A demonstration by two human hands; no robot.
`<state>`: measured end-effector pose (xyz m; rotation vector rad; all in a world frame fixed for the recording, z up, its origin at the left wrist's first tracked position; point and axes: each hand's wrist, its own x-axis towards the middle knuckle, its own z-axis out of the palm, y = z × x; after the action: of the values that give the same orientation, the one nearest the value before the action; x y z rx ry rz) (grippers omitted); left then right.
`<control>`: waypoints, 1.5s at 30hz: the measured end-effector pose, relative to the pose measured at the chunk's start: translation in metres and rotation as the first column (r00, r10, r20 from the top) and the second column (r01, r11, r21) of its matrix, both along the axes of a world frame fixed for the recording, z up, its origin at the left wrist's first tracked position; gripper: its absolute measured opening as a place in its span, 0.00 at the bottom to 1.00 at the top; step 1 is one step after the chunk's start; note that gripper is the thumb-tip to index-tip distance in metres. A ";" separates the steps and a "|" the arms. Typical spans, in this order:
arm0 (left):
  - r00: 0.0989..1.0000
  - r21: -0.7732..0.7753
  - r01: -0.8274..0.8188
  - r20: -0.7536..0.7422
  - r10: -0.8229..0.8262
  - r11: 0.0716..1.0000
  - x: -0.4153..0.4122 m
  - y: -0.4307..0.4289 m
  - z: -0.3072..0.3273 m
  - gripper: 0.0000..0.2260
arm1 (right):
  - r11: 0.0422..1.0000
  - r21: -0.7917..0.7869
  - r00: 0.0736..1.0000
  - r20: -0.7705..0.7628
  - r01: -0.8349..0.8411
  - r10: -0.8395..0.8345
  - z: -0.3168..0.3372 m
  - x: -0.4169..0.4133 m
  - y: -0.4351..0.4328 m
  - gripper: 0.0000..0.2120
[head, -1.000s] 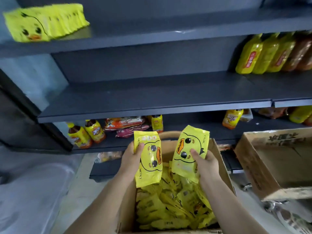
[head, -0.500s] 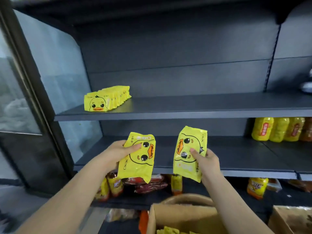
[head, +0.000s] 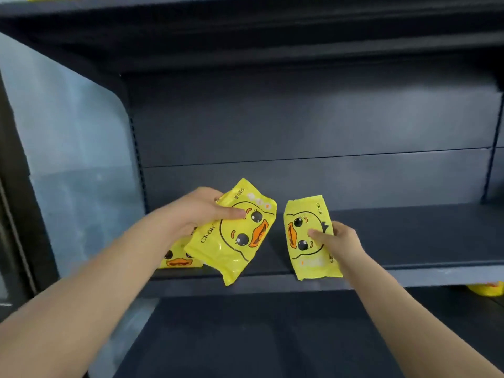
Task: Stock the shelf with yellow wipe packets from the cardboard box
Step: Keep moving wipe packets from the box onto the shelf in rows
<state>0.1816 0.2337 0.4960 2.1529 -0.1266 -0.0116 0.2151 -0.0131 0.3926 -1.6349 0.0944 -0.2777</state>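
My left hand [head: 199,211] grips a yellow wipe packet [head: 234,236] with a duck face, tilted, its lower corner hanging past the front edge of the dark shelf [head: 409,241]. Behind that hand, a row of yellow packets [head: 178,259] stands at the shelf's left end, mostly hidden. My right hand [head: 336,241] pinches a second yellow packet [head: 306,236], held nearly upright over the shelf's middle. The cardboard box is out of view.
A glass side panel [head: 76,165] closes the shelf on the left. Another dark shelf [head: 245,336] lies below. Yellow bottles [head: 488,289] peek out at the right under the upper shelf. The shelf surface stretches bare to the right of my hands.
Both hands have risen with their packets from the box to the shelf with the packet row. The view has tilted up, and the box has dropped out of sight.
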 end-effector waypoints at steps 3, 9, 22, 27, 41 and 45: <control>0.997 0.047 0.043 0.068 -0.046 0.998 0.047 0.016 0.035 0.11 | 0.993 -0.115 1.000 -0.019 -0.001 -0.002 0.019 0.045 0.015 0.04; 0.975 0.252 0.132 0.141 -0.172 0.959 0.119 0.034 0.074 0.12 | 0.910 -0.409 0.996 -0.070 -0.071 0.047 0.044 0.120 0.037 0.08; 0.935 0.623 -0.003 0.280 -0.219 0.782 0.216 0.076 0.067 0.10 | 0.404 -0.907 0.976 -0.034 -0.120 0.215 0.042 0.259 0.112 0.23; 0.927 0.649 -0.031 0.302 -0.220 0.760 0.235 0.084 0.054 0.12 | 0.243 -0.970 0.976 0.059 0.007 0.210 0.032 0.292 0.118 0.18; 0.893 0.674 -0.055 0.363 -0.265 0.737 0.252 0.075 0.046 0.10 | 0.274 -0.945 0.965 0.221 0.177 0.139 0.012 0.313 0.114 0.19; 0.881 0.711 -0.073 0.375 -0.289 0.700 0.257 0.064 0.043 0.12 | 0.249 -0.947 0.958 0.243 0.201 0.151 0.011 0.309 0.110 0.24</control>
<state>0.4385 0.2975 0.5392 2.8925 -0.6299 0.4668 0.5239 0.0973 0.4033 -2.8647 -0.3825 -0.7067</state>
